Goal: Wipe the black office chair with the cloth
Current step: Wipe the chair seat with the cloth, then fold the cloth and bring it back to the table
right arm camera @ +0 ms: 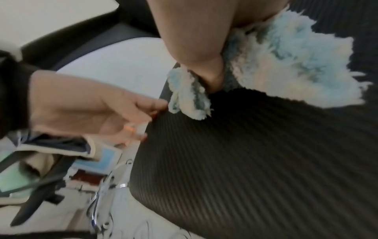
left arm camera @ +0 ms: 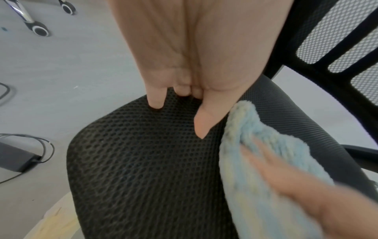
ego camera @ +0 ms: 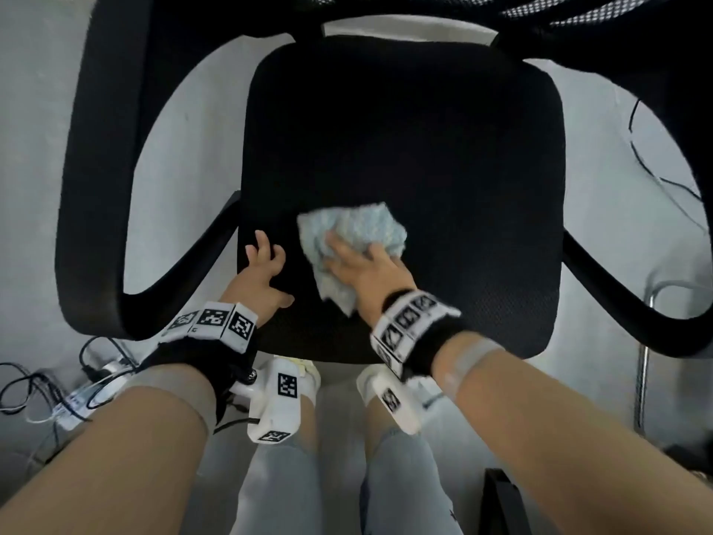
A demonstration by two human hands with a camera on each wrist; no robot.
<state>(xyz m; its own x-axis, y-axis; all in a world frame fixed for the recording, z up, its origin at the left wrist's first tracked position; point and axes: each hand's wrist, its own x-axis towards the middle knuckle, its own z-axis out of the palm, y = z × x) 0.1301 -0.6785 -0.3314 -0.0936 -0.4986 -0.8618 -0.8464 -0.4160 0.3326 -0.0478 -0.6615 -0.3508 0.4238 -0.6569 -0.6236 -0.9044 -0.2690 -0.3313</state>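
The black office chair's mesh seat [ego camera: 405,129] fills the head view. A fluffy pale blue cloth [ego camera: 359,225] lies crumpled on the front middle of the seat. My right hand [ego camera: 359,264] presses down on it with spread, straight fingers. In the right wrist view the cloth [right arm camera: 286,64] bunches on both sides of the thumb [right arm camera: 204,64]. My left hand [ego camera: 266,272] rests on the seat's front left corner, just left of the cloth, holding nothing. In the left wrist view its thumb [left arm camera: 201,122] points down at the mesh beside the cloth [left arm camera: 266,161].
Curved black armrests stand at the left [ego camera: 100,187] and right [ego camera: 636,295] of the seat, and the mesh backrest [ego camera: 578,5] rises behind. Cables [ego camera: 46,388] lie on the grey floor at the left. A chrome leg [ego camera: 642,380] stands at the right.
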